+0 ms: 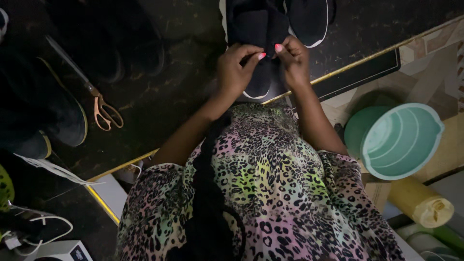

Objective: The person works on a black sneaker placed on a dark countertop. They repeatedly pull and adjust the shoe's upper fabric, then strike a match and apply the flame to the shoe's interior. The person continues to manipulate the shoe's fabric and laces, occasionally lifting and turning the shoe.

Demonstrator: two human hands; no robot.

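Bucket: the mint-green bucket [401, 142] sits on its side on the floor, off the bench's [159, 92] near right corner, mouth turned toward you; nothing shows inside it.
Rolls: a yellow roll [421, 203] lies just beside the bucket on its near side, with a green roll [447, 236] nearer still.
Near left: a white box [62, 251] and a loose white cable [46, 227] sit at the near left, below the bench's gold-trimmed edge.
Your arms: both forearms reach forward from your leopard-print top [270, 193] and converge at the middle of the bench, elbows out, wrists bent inward.
Left hand: your left hand [236, 71] is curled, fingertips pinching the black fabric of the shoe upper [258, 43].
Right hand: your right hand [294, 60] is curled too, thumb and forefinger pinching the same fabric; the two hands' fingertips nearly meet.
Shoe upper: it lies on the bench just past the near edge, running away from you, white trim along its rim.
Scissors: copper-handled scissors [99, 104] lie blades-away on the left of the bench, well apart from your hands.
Far edge: another black shoe piece [309, 17] with white edging lies at the far edge, just beside the one you hold.
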